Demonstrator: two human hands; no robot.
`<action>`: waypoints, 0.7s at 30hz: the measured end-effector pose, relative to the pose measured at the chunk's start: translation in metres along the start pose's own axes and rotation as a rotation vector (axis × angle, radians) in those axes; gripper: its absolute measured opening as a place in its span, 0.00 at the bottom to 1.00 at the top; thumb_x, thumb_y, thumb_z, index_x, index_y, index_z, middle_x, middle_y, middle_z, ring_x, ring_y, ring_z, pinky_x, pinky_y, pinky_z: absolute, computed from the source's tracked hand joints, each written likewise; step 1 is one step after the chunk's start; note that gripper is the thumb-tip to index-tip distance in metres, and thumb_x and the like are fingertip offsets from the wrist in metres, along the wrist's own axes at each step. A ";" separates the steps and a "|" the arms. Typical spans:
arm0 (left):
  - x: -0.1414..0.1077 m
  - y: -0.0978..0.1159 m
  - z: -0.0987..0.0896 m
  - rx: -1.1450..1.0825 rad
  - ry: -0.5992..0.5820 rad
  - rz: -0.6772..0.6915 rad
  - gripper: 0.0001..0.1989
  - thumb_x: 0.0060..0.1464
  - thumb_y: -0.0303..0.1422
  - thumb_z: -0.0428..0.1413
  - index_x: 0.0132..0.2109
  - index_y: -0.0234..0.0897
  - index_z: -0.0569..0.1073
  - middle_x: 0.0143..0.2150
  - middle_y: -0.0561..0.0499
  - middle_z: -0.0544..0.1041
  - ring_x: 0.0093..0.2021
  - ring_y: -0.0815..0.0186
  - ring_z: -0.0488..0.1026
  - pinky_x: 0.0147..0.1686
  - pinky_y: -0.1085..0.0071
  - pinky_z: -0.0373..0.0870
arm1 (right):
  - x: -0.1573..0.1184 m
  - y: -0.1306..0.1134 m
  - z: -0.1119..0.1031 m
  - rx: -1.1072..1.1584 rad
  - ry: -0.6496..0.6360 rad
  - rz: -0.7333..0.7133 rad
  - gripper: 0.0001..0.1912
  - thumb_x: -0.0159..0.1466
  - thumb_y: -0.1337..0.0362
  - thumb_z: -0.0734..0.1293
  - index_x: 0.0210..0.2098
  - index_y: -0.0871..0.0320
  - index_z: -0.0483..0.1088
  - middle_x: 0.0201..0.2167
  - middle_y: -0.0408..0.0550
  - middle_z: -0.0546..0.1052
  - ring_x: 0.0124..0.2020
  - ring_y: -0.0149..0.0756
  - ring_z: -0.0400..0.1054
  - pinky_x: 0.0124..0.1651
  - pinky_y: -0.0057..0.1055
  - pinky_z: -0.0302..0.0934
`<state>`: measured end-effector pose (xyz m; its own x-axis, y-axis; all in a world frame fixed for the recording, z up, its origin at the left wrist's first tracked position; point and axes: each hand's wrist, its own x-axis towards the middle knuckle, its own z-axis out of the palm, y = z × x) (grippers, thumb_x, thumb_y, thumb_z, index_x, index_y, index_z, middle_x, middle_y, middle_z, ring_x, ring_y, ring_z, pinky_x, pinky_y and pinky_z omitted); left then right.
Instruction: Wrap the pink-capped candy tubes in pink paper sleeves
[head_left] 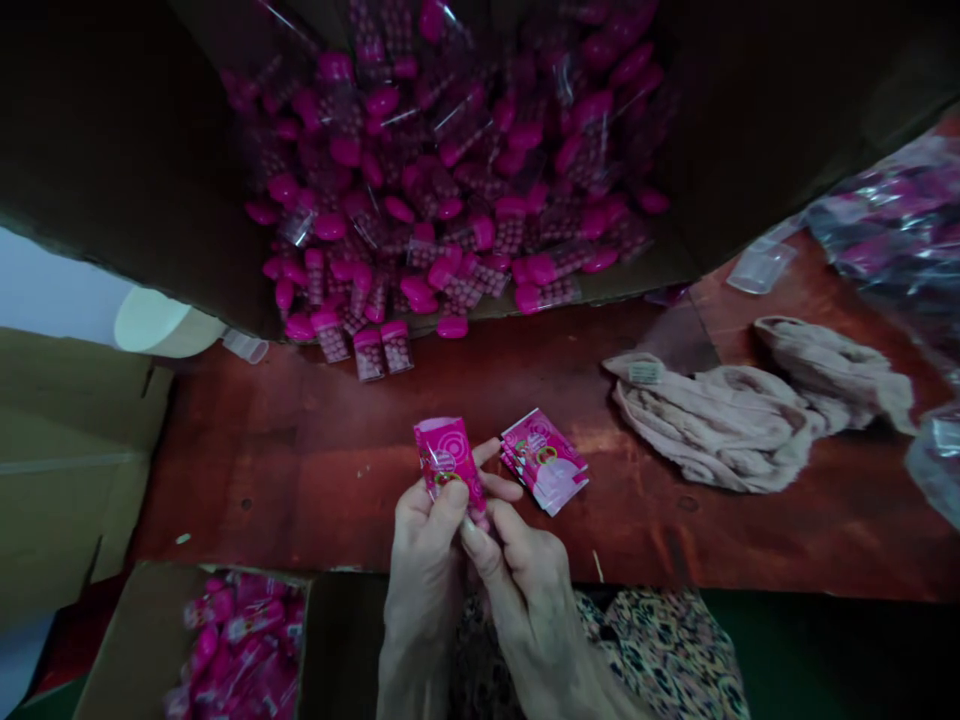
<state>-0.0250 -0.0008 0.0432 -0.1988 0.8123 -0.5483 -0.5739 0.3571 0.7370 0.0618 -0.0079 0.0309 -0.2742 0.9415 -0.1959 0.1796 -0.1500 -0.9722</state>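
Note:
My left hand (431, 545) is closed on a pink printed wrapper (450, 450), its thumb lying across the front. At the wrapper's lower end, the thumb and fingers of my right hand (517, 565) are pinched together. A bit of pink shows between them, and whether it is the wrapper or something inside it I cannot tell. On the table just right of the held wrapper lies a small stack of matching pink wrappers (545, 460), close to my outstretched left fingers.
A large cardboard box (757, 130) holds many clear candy containers (510, 225) with pink lids; several lie at its front edge on the red-brown table (300, 440). Wrapped pink pieces (247, 640) fill a box at lower left. A crumpled cloth (712, 425) and plastic bags (892, 220) are at right.

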 end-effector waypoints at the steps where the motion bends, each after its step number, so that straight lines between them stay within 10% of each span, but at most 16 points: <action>1: -0.003 -0.002 0.001 -0.017 0.010 -0.004 0.14 0.52 0.37 0.57 0.43 0.33 0.78 0.36 0.44 0.80 0.18 0.77 0.63 0.14 0.81 0.56 | -0.001 0.000 -0.001 -0.014 0.008 -0.028 0.13 0.66 0.61 0.56 0.39 0.59 0.70 0.19 0.42 0.68 0.19 0.31 0.62 0.25 0.26 0.55; 9: -0.006 -0.011 0.003 -0.162 0.076 0.040 0.14 0.53 0.41 0.55 0.38 0.35 0.79 0.40 0.42 0.80 0.34 0.63 0.75 0.34 0.69 0.71 | 0.008 -0.008 -0.011 -0.019 -0.036 -0.019 0.12 0.67 0.61 0.56 0.31 0.56 0.67 0.17 0.40 0.65 0.17 0.30 0.59 0.23 0.25 0.54; 21: -0.015 -0.021 0.012 -0.163 0.205 0.028 0.16 0.54 0.40 0.54 0.45 0.36 0.77 0.44 0.42 0.79 0.47 0.59 0.74 0.48 0.64 0.69 | 0.007 -0.004 -0.005 0.047 -0.069 0.107 0.16 0.67 0.57 0.54 0.25 0.55 0.60 0.16 0.39 0.63 0.16 0.28 0.57 0.19 0.24 0.49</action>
<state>-0.0007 -0.0150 0.0410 -0.3639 0.7041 -0.6098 -0.6831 0.2433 0.6886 0.0640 0.0012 0.0340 -0.3201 0.8968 -0.3053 0.1672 -0.2637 -0.9500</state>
